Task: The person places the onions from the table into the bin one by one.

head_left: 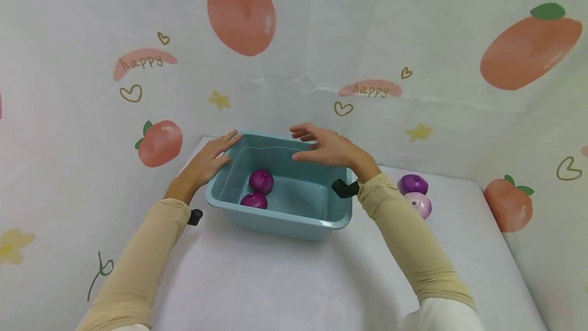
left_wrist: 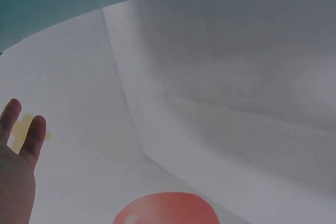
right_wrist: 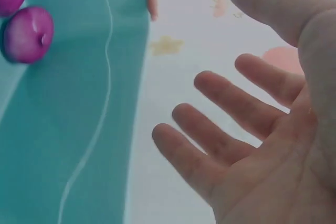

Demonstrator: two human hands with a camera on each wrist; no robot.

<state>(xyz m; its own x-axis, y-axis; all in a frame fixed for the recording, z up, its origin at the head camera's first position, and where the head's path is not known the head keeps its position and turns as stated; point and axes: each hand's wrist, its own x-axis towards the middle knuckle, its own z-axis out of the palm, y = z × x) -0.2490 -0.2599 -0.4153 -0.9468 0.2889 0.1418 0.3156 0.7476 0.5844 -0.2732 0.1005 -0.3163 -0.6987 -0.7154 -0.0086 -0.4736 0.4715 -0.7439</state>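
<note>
A blue-green plastic basin (head_left: 280,217) stands on the white table, with two purple onions (head_left: 261,182) lying at its left inside; the right wrist view shows these onions (right_wrist: 29,35) too. My left hand (head_left: 209,162) is at the basin's left rim, fingers extended; whether it touches the rim I cannot tell. In the left wrist view part of the left hand (left_wrist: 18,182) shows with fingers apart. Above the basin's back right side hovers my right hand (head_left: 323,147), its fingers spread and nothing in them, as the right wrist view of that hand (right_wrist: 262,145) confirms.
To the right of the basin, a dark purple onion (head_left: 413,184) and a paler onion (head_left: 419,204) lie together on the table (head_left: 275,285). A white cloth (head_left: 303,55) printed with fruit and hearts hangs behind and at the sides.
</note>
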